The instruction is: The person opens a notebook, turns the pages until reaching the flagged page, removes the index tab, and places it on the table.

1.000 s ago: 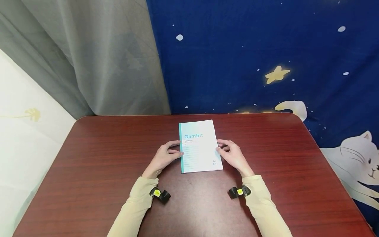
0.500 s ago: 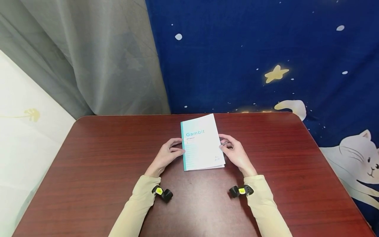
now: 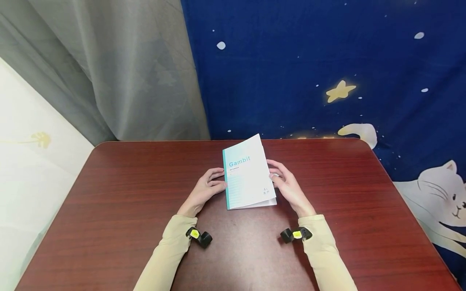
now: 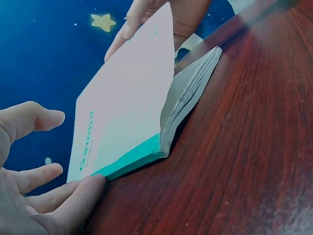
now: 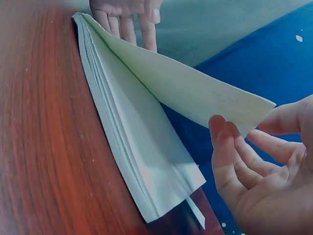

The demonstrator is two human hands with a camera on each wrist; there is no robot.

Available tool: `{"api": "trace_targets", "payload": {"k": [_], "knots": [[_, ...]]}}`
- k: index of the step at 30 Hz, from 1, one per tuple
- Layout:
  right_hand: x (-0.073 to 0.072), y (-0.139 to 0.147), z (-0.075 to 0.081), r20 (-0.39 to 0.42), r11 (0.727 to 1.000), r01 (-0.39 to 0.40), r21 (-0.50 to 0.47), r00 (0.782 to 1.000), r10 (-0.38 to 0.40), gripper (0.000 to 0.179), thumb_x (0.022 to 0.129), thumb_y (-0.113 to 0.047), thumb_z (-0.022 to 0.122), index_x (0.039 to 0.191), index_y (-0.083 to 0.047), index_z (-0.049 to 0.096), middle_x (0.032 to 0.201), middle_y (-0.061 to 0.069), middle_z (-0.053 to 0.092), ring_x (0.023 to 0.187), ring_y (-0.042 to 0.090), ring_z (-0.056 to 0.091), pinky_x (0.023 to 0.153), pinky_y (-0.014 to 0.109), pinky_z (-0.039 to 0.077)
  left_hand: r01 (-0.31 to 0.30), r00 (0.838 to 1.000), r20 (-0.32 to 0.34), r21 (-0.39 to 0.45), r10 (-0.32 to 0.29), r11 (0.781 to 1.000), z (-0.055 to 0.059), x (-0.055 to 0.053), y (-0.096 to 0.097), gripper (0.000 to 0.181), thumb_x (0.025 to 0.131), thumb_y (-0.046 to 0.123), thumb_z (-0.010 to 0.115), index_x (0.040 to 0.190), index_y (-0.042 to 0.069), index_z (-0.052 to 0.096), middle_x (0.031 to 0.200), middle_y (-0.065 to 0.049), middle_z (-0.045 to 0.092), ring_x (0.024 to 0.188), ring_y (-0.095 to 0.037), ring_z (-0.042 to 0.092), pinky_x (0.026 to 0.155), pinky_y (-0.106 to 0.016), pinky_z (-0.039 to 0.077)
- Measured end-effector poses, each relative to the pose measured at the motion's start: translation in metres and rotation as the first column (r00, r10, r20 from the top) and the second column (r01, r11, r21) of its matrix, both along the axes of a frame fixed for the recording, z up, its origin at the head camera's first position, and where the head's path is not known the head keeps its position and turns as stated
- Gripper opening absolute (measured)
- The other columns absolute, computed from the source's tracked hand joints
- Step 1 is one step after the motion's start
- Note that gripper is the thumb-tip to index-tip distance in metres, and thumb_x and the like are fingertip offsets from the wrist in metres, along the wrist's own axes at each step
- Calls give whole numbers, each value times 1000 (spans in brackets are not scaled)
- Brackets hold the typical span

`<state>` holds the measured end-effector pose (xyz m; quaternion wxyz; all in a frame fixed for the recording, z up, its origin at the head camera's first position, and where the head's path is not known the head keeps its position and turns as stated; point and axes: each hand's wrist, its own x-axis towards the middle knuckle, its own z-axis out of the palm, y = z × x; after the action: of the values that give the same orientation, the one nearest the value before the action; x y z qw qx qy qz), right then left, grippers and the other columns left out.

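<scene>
A thin notebook point(image 3: 247, 173) with a white cover and a teal spine lies on the table, its front cover tilted up from the pages. My right hand point(image 3: 289, 188) pinches the free edge of the cover, as the right wrist view shows, with the cover's pale inner side point(image 5: 195, 88) facing that camera. Below it rest the white pages point(image 5: 142, 137), slightly fanned at the edge. On the other side my left hand point(image 3: 204, 192) touches the teal spine point(image 4: 132, 161) with loosely bent fingers, its thumb and fingers spread apart in the left wrist view.
The notebook lies on a dark red-brown wooden table point(image 3: 120, 210) with rounded far corners. Behind it hang a grey curtain point(image 3: 145, 81) and a blue cloth point(image 3: 276, 72) with stars and a cat. Black wrist cameras point(image 3: 199, 237) sit at both cuffs.
The cover has been raised from lying nearly flat to a tilt, lifted at its right edge by my right hand. My left hand stays at the spine, shifted slightly right with the notebook.
</scene>
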<state>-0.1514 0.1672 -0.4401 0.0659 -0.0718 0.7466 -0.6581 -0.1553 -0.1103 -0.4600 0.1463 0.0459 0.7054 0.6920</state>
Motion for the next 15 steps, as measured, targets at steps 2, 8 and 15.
{"api": "trace_targets", "payload": {"k": [2, 8, 15], "knots": [[1, -1, 2, 1, 1000, -14, -7, 1000, 14, 45, 100, -5, 47, 145, -6, 40, 124, 24, 56, 100, 31, 61, 80, 34, 51, 6, 1000, -3, -2, -6, 1000, -1, 1, 0, 57, 88, 5, 68, 139, 2, 42, 141, -17, 44, 113, -30, 54, 86, -29, 47], [3, -5, 3, 4, 999, -40, 9, 999, 40, 46, 102, -9, 47, 147, -9, 39, 127, 23, 55, 105, 32, 59, 85, 41, 49, 15, 1000, 19, -7, -15, 1000, -6, 4, -3, 58, 90, 7, 68, 141, 3, 41, 143, -16, 42, 117, -31, 51, 88, -30, 46], [3, -6, 6, -2, 998, -56, -2, 998, 56, 46, 103, -15, 48, 148, -15, 38, 126, 22, 55, 112, 30, 56, 92, 46, 46, 24, 1000, -11, -33, -24, 999, -3, 3, -2, 59, 90, 8, 68, 141, 4, 40, 144, -14, 42, 119, -31, 50, 91, -35, 46]]}}
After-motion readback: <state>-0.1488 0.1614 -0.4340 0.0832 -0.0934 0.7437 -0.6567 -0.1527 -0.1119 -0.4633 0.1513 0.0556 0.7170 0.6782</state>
